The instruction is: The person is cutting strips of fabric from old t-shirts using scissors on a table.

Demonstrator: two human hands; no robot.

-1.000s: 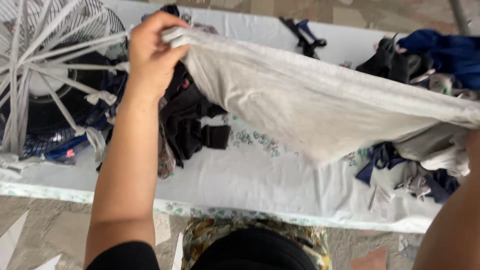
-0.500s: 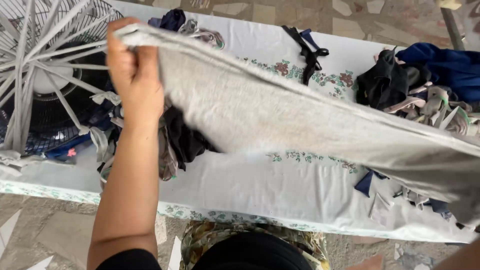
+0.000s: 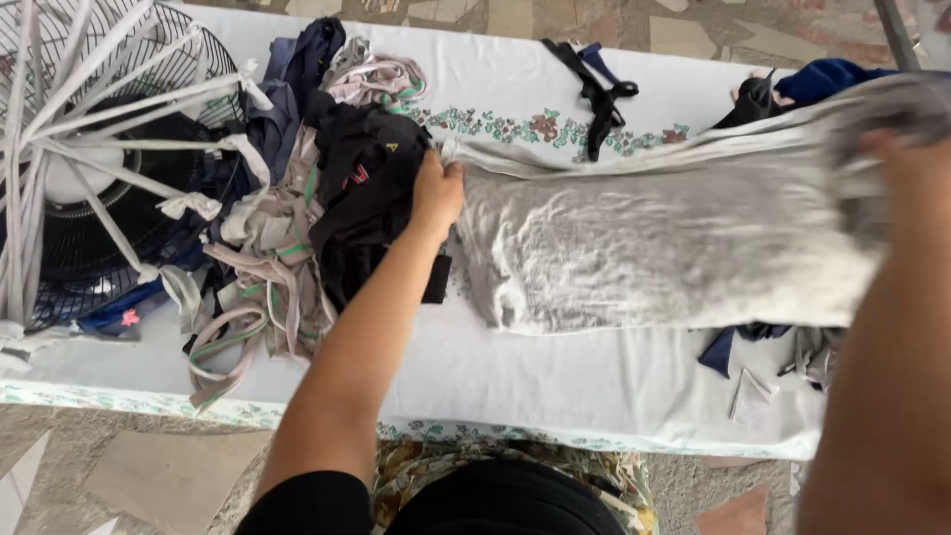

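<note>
Down on the desk (image 3: 515, 367), a big grey cloth (image 3: 644, 248) lay stretched out flat over the white sheet with its little flower border. The left hand (image 3: 438, 190) pinched the cloth's near corner and pressed it down, right beside a messy pile of dark clothes (image 3: 362, 188). The right hand (image 3: 906, 163) gripped the other end of the grey cloth, bunched up and lifted a bit off the desk, though that part looked blurry.

A fan (image 3: 89, 168) with white fabric strips (image 3: 129, 109) tied across its cage stood at the far left, touching the pile. More scraps sat at the right, with a blue cloth (image 3: 827, 79) near the top corner and a black strap (image 3: 594, 94) lying alone further back.

Some things could go wrong. The grey cloth was wrinkled in the middle, so it might stay lumpy if only the ends were pulled. The left hand sat so close to the dark pile that a piece could get dragged along or caught under the cloth. Loose cloth could also slide off the desk's near edge.
</note>
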